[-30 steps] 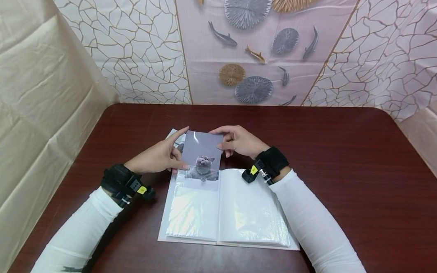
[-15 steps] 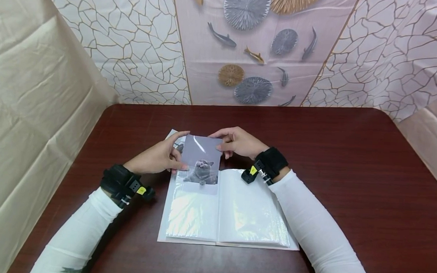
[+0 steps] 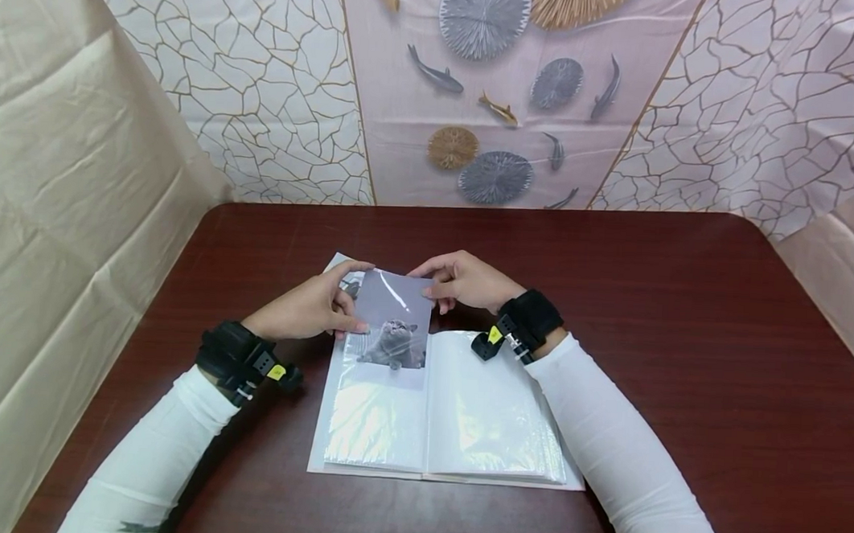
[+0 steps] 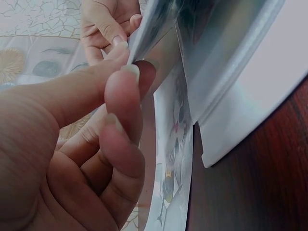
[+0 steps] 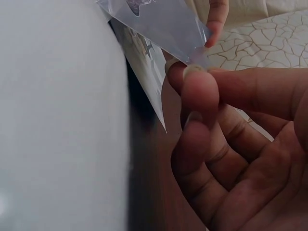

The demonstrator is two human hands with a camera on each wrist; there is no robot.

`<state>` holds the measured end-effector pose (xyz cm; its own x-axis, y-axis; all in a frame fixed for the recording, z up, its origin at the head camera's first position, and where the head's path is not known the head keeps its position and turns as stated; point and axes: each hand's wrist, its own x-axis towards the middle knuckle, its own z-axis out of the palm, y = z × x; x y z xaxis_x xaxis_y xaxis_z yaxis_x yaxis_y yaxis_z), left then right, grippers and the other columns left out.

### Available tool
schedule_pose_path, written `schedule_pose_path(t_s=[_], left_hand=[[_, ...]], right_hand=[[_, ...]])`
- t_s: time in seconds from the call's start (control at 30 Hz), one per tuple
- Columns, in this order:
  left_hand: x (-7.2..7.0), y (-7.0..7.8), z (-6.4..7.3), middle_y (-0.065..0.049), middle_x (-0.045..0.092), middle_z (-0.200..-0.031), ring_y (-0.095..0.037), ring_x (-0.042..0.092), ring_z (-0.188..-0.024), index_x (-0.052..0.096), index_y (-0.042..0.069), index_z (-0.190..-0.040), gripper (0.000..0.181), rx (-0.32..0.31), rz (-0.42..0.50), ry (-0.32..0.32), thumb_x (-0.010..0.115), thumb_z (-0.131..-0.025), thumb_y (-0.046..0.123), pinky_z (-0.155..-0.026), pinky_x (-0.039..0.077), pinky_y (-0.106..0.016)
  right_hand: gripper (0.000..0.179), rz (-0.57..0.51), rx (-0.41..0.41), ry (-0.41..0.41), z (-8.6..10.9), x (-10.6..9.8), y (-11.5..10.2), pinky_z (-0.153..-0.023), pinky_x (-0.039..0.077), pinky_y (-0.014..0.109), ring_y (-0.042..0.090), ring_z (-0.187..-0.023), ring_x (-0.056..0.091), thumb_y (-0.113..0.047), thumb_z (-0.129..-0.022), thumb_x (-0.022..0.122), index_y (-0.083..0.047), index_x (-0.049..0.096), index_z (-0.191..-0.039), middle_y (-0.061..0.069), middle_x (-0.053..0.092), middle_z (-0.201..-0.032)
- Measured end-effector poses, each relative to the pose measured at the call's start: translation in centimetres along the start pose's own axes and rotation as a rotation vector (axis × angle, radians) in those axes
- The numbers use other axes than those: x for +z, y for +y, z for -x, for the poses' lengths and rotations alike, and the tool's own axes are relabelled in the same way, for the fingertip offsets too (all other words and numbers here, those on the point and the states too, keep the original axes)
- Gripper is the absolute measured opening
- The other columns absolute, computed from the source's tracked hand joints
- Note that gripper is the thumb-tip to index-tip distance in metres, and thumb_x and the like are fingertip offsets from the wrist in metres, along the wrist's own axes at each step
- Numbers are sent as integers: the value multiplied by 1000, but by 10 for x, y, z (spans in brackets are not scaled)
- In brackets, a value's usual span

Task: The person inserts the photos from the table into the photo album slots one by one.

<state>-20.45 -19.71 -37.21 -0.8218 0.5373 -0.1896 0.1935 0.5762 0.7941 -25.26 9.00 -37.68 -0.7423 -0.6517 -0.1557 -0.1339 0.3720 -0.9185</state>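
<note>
A photo of a grey cat point(image 3: 397, 313) stands partly inside the top of a clear pocket on the left page of an open photo album point(image 3: 492, 407). My left hand point(image 3: 309, 302) pinches the pocket's upper edge at the photo's left side, its index finger stretched along the photo's top. With thumb and fingers my right hand point(image 3: 470, 281) pinches the photo's upper right corner. The right wrist view shows that corner of the photo point(image 5: 163, 29) between the fingertips. In the left wrist view, the thumb and fingers of the left hand point(image 4: 91, 125) close on the pocket edge.
Behind the left page, another printed sheet point(image 3: 351, 283) pokes out at the upper left. The album lies on a dark red-brown table point(image 3: 683, 352). Patterned cloth point(image 3: 278, 73) hangs behind the table's far edge, and a cream cloth point(image 3: 75, 200) hangs at the left.
The photo has slid down toward me, deeper into the left pocket. My right hand and left index finger have come down slightly with it; the album stays put.
</note>
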Motion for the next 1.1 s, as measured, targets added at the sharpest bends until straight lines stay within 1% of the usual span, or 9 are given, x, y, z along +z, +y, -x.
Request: schedule_pose_path(t_s=[0.23,0.47,0.67,0.8,1.1], left_hand=[[1,-1,0,-7,70,-76,-21,61,-63,24,11,-156,88,21,18,-10,80,-88,13,-62,53,-30],[1,-1,0,-6,70,-76,-19,61,-64,27,9,-154,84,33,11,-8,79,-88,12,-62,52,-29],[0,0,1,-6,69,-76,-24,61,-63,31,6,-151,80,35,11,-7,79,-88,11,-62,52,-29],[0,1,2,-7,69,-76,-28,62,-62,33,6,-148,76,32,12,-9,79,-88,10,-62,53,-30],[1,3,2,-6,69,-75,-29,63,-62,38,8,-143,69,6,20,-9,79,-88,11,-62,53,-31]], right_hand=[[33,12,19,-11,0,1,-2,-70,57,35,27,-65,64,-3,-99,61,-5,65,-132,6,65,-74],[33,7,24,-36,0,2,-4,-70,57,35,26,-63,65,-1,-99,60,-1,65,-132,11,70,-79],[31,6,28,-47,0,2,-4,-68,57,33,23,-62,64,-1,-99,60,-1,66,-130,9,72,-79],[30,6,29,-53,0,2,-4,-67,56,32,22,-62,64,-1,-99,61,0,66,-129,11,70,-76],[30,28,22,-77,-1,3,-3,-69,56,31,23,-62,64,0,-99,61,1,66,-128,8,68,-71]])
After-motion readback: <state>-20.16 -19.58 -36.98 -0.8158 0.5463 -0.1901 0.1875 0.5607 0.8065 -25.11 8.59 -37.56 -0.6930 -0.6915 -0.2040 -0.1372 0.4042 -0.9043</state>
